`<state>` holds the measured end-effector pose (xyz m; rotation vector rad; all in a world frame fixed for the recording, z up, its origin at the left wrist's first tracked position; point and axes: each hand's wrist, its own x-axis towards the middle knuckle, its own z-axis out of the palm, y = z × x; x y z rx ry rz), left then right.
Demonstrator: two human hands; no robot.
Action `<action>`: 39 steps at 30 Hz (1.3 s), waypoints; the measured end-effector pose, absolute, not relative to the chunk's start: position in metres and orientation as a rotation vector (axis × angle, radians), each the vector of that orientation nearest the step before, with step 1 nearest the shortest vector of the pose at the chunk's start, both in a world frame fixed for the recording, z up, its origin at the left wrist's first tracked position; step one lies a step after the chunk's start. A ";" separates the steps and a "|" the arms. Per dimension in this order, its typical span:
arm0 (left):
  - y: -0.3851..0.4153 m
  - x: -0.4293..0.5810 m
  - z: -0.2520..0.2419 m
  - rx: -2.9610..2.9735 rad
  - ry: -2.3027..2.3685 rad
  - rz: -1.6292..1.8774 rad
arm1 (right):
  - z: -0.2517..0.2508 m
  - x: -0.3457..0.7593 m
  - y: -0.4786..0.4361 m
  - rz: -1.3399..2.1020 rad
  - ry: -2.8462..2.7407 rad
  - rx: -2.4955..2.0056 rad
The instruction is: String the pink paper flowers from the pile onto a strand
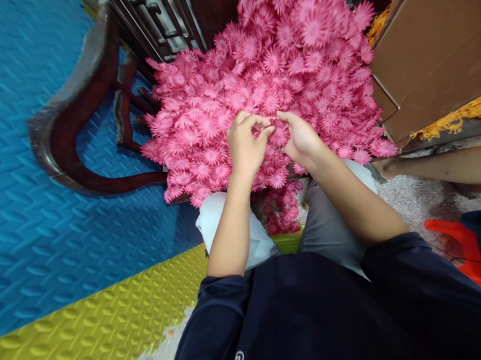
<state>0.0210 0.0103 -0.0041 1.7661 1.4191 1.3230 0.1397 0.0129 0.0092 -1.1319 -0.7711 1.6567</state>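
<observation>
A large heap of pink artificial flower heads (217, 130), with thin pointed petals, lies in front of my knees. Over its near part, my left hand (247, 139) pinches thumb and forefinger together at the left edge of one pink flower head (279, 135). My right hand (302, 138) grips the same flower from the right, its thumb above and its fingers below. The two hands are close together, with the flower between them. The fingers partly cover its edges, and I cannot tell whether a smaller piece is in the left pinch.
A dark curved wooden armrest (72, 156) stands left, over blue matting (23, 186) with a yellow strip (90, 317). Right is a cardboard box (439, 46) beside orange flowers (455, 120). Another person's limb (449, 166) extends in from the right. More pink flowers (281, 210) lie below, between my legs.
</observation>
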 end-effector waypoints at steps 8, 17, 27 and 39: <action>0.013 0.023 -0.010 1.859 1.541 1.371 | 0.002 0.140 0.016 1.666 -0.716 -1.158; 0.019 0.016 -0.016 1.636 1.536 1.569 | 0.007 0.143 0.014 1.682 -0.847 -1.118; 0.015 0.019 -0.011 1.755 1.560 1.519 | 0.004 0.137 0.006 1.570 -0.807 -1.019; 0.028 0.003 -0.020 1.464 1.626 1.718 | 0.004 0.142 0.010 1.558 -0.729 -1.075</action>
